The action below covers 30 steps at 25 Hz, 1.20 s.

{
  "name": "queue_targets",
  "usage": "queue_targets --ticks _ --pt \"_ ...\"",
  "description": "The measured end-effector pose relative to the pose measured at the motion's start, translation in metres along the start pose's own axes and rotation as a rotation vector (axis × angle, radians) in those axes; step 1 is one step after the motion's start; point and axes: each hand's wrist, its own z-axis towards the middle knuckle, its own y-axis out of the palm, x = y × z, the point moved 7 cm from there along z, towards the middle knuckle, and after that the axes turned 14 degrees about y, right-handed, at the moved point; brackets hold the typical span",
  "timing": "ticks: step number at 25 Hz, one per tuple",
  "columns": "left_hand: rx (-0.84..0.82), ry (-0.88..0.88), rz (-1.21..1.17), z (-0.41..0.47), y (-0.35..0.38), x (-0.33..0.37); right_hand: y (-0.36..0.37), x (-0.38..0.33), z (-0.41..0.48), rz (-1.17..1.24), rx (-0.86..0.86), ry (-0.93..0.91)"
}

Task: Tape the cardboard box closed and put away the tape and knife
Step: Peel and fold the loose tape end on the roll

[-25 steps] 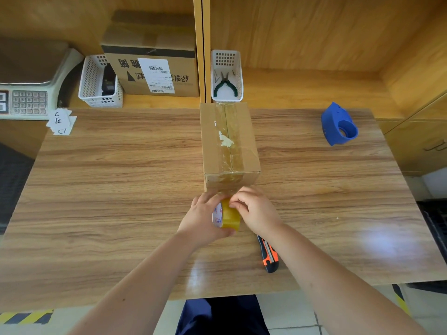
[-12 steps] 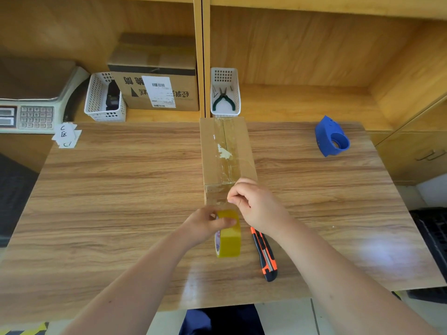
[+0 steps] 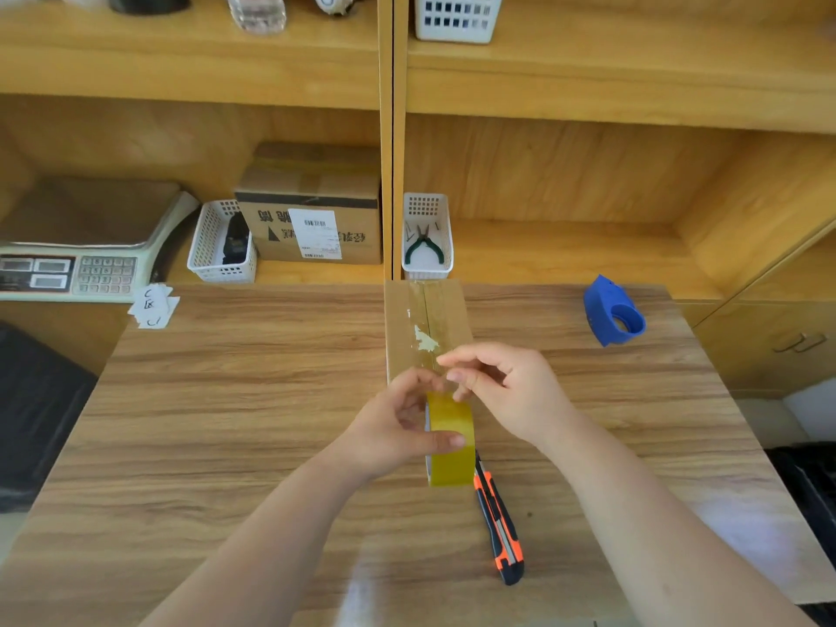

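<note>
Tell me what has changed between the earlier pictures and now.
The left hand, gripping the tape roll, drew it back from the near end of the box toward the person. The right hand left the roll; its fingers now curl above it. The box, knife and blue dispenser stayed.

We show two bare forearms, uncovered as far as the view reaches, ending in a bare left hand [image 3: 393,429] and a bare right hand [image 3: 513,393].
</note>
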Motion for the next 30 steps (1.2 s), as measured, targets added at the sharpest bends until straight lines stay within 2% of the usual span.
queue_targets --ticks 3,7,9,14,22,26,30 --pt "0.045 0.079 0.001 0.006 -0.004 0.032 -0.014 -0.029 0.003 -0.009 0.014 -0.081" --pt "0.148 0.09 0.092 0.017 -0.018 0.06 -0.028 -0.048 0.015 0.087 0.017 -0.08" --pt "0.201 0.157 0.159 0.023 -0.023 0.076 -0.032 -0.052 0.02 0.098 0.023 -0.084" --pt "0.347 0.278 0.124 0.028 -0.034 0.105 -0.042 -0.06 0.028 0.142 0.069 -0.121" --pt "0.422 0.369 0.092 0.034 -0.027 0.131 -0.058 -0.063 0.029 0.324 0.076 -0.16" --pt "0.487 0.357 0.041 0.035 -0.029 0.133 -0.054 -0.056 0.034 0.313 0.065 -0.186" --pt "0.497 0.354 0.01 0.034 -0.028 0.137 -0.056 -0.048 0.03 0.439 0.055 -0.197"
